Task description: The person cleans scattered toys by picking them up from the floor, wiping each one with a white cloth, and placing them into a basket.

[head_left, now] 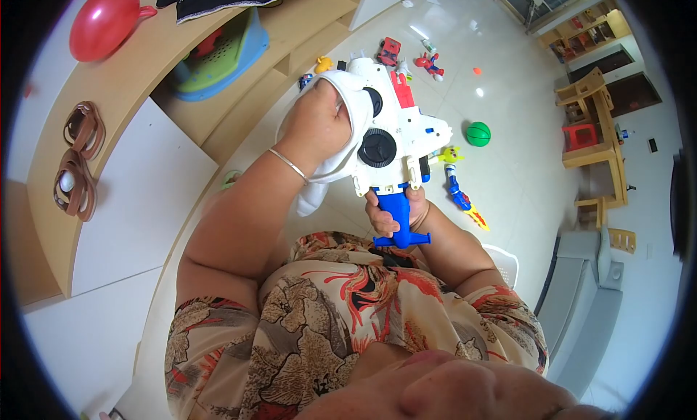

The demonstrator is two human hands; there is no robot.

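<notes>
A white toy plane (396,122) with round black parts and a blue tail (393,220) is held up in front of my chest. My right hand (396,211) is closed around it where the blue tail meets the white body. On the other side, my left hand (316,122) is bunched in a white cloth (356,104), which lies against the plane's edge. Folds of the cloth cover most of my left fingertips.
Toys lie on the shiny floor beyond: a red toy car (389,51), a red and blue figure (430,66), a green ball (478,134) and a toy sword (465,197). A wooden shelf (123,64) at left carries sandals (80,162) and a red balloon (104,22). A grey sofa (573,289) stands right.
</notes>
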